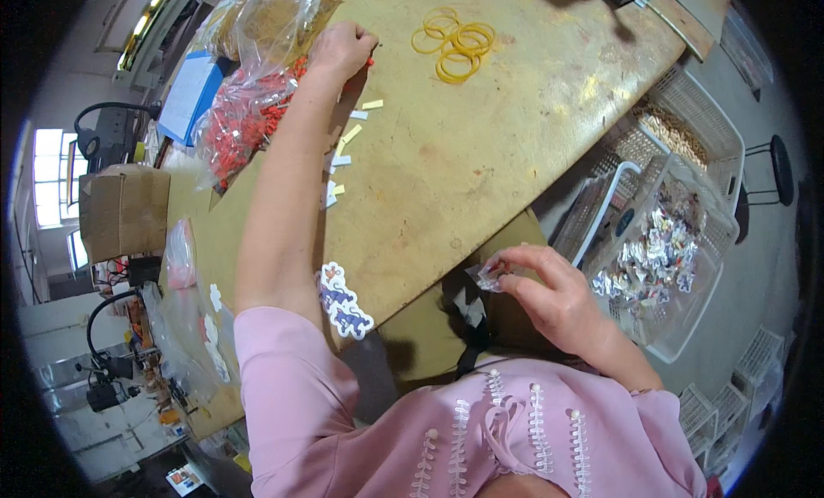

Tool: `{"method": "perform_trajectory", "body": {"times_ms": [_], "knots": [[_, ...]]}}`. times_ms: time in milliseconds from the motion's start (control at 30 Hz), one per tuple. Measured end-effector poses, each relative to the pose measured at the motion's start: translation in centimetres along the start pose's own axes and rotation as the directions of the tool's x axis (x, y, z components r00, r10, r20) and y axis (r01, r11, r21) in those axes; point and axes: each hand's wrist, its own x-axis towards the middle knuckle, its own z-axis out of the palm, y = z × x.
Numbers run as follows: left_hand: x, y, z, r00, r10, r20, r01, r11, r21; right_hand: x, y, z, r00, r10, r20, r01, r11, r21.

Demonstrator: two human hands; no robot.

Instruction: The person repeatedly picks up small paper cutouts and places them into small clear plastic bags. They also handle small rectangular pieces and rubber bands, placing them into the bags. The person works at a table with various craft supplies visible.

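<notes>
Fingers (513, 259) of right hand (554, 296) pinched on small clear packet (487, 277) (left hand (342, 50) closed on red piece (370, 62)).

Clear plastic bag of small red pieces (249, 120) lies at the far left edge of the worn yellow tabletop (481, 154), bulging and crumpled. Behind it, a second clear plastic bag with tan contents (266, 17) sits at the far left corner. Brown cardboard box (123, 210) stands off the table's left side, flaps closed. Small white and pale yellow paper slips (348, 137) are scattered in a loose line on the tabletop near the bags. Blue-and-white die-cut sticker strip (343, 300) rests at the near edge. A small clear plastic packet (487, 275) is pinched in the right hand (558, 300) beyond the near edge. Limp clear bag (180, 258) hangs at the left side.
</notes>
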Motion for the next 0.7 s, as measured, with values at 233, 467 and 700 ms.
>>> {"method": "perform_trajectory", "body": {"times_ms": [233, 467, 700], "knots": [[-10.7, 3.9, -5.9, 0.995, 0.064, 0.073, 0.004, 0.730, -0.684, -0.1, -0.1, 0.2, 0.999, -0.046, -0.018, 0.046, 0.999, -0.003], [-29.1, 12.2, -5.9, 0.971, 0.118, 0.207, 0.188, 0.160, -0.969, -0.1, -1.4, 1.3, 1.000, -0.019, -0.017, 0.021, 0.995, 0.100], [-36.8, 11.7, -3.7, 0.926, 0.337, -0.172, -0.376, 0.782, -0.496, -0.2, -3.2, 2.6, 0.997, -0.075, 0.013, 0.072, 0.986, 0.152]]}}
